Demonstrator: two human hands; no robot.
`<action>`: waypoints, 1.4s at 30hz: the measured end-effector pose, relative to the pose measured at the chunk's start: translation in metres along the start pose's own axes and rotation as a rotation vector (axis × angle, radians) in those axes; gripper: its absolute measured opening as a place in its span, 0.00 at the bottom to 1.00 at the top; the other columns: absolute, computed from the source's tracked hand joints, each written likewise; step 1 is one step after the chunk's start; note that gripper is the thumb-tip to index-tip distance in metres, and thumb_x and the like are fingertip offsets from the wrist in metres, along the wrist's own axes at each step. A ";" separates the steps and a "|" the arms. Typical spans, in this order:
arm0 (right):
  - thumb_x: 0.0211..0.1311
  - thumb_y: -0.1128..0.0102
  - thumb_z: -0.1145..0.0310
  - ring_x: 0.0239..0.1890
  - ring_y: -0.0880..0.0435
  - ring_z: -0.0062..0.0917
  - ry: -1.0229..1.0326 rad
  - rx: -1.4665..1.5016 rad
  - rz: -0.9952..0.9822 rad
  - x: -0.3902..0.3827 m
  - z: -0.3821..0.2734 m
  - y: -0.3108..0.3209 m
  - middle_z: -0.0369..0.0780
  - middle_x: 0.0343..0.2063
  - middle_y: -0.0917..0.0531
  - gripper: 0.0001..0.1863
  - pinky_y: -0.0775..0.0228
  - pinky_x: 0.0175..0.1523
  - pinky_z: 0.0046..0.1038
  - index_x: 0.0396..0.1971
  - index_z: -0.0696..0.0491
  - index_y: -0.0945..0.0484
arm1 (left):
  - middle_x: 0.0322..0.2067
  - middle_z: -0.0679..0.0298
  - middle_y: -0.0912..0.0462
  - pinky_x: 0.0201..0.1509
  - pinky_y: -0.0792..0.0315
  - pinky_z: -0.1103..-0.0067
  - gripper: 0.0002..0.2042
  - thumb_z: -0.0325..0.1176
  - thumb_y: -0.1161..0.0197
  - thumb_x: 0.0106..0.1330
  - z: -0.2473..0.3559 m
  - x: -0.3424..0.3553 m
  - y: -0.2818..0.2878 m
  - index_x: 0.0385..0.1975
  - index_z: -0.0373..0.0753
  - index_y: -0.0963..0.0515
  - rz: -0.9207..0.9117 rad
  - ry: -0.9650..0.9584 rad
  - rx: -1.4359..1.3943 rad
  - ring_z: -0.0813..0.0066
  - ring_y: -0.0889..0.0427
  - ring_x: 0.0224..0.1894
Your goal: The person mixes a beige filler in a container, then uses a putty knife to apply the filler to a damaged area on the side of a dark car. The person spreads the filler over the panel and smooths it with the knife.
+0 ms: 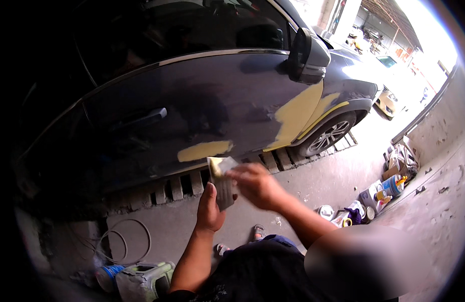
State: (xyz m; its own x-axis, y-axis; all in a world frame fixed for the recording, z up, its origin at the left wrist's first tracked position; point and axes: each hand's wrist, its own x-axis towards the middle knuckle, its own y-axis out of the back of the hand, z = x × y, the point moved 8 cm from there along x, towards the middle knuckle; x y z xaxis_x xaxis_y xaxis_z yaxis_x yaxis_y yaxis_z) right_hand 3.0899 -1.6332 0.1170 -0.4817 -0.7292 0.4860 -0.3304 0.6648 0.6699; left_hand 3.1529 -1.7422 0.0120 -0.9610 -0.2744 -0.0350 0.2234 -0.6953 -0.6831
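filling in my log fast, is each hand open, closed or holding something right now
Left hand: holding a flat grey board with yellow paste.
Right hand: blurred by the board's upper end; grip cannot be told.

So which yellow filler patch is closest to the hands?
The oblong patch low on the front door, appearing just above the flat board in the left hand; the other patches lie farther right, near the front wheel.
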 end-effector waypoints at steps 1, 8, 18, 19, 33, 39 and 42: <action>0.51 0.43 0.79 0.46 0.23 0.43 0.047 -0.018 -0.020 -0.009 -0.009 -0.015 0.46 0.43 0.21 0.23 0.30 0.53 0.37 0.50 0.52 0.22 | 0.53 0.64 0.27 0.50 0.28 0.71 0.25 0.51 0.55 0.72 -0.004 0.005 0.008 0.62 0.41 0.37 0.007 -0.033 -0.066 0.75 0.26 0.51; 0.50 0.45 0.79 0.45 0.23 0.42 0.048 0.151 0.005 0.015 -0.011 0.004 0.48 0.44 0.21 0.21 0.31 0.51 0.38 0.48 0.55 0.22 | 0.54 0.64 0.28 0.56 0.33 0.70 0.26 0.53 0.58 0.73 0.005 0.006 0.019 0.61 0.42 0.37 0.066 -0.223 0.218 0.74 0.28 0.53; 0.38 0.41 0.85 0.50 0.26 0.40 0.363 0.197 -0.112 0.013 -0.038 0.040 0.41 0.45 0.22 0.31 0.32 0.56 0.37 0.49 0.48 0.21 | 0.61 0.50 0.35 0.43 0.24 0.49 0.31 0.54 0.55 0.70 0.016 -0.022 -0.020 0.67 0.41 0.45 -0.525 0.403 -0.464 0.40 0.32 0.58; 0.37 0.41 0.85 0.52 0.27 0.39 0.336 0.215 -0.117 0.014 -0.035 0.038 0.40 0.45 0.22 0.30 0.32 0.56 0.37 0.48 0.49 0.21 | 0.62 0.48 0.37 0.44 0.25 0.48 0.32 0.54 0.55 0.69 0.016 -0.023 -0.022 0.67 0.41 0.46 -0.570 0.409 -0.514 0.37 0.34 0.60; 0.57 0.44 0.80 0.44 0.23 0.23 -0.699 1.103 -0.138 -0.075 0.057 -0.039 0.41 0.40 0.21 0.25 0.30 0.51 0.24 0.56 0.59 0.36 | 0.60 0.57 0.32 0.67 0.43 0.68 0.39 0.66 0.61 0.66 0.018 0.000 -0.032 0.65 0.38 0.44 -0.121 -0.102 0.072 0.64 0.33 0.62; 0.58 0.44 0.79 0.45 0.22 0.23 -0.647 1.348 0.063 -0.026 0.051 -0.013 0.42 0.43 0.21 0.23 0.30 0.53 0.25 0.55 0.61 0.35 | 0.55 0.56 0.28 0.60 0.36 0.74 0.30 0.53 0.55 0.72 0.015 -0.008 -0.020 0.62 0.32 0.38 -0.207 -0.316 0.884 0.67 0.29 0.58; 0.59 0.44 0.78 0.47 0.22 0.25 -0.409 1.369 -0.018 -0.010 0.042 0.030 0.42 0.47 0.22 0.23 0.28 0.52 0.29 0.56 0.59 0.34 | 0.54 0.52 0.27 0.53 0.28 0.67 0.30 0.51 0.51 0.70 0.013 -0.012 -0.007 0.62 0.34 0.39 -0.219 0.018 0.383 0.57 0.25 0.54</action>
State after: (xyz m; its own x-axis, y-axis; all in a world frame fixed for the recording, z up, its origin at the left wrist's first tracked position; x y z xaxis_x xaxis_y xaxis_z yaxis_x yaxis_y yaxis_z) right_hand 3.0505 -1.5992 0.1086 -0.5876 -0.7981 0.1329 -0.7349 0.4577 -0.5005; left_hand 3.1648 -1.7433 0.0266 -0.9944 -0.0839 0.0651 0.0554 -0.9329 -0.3559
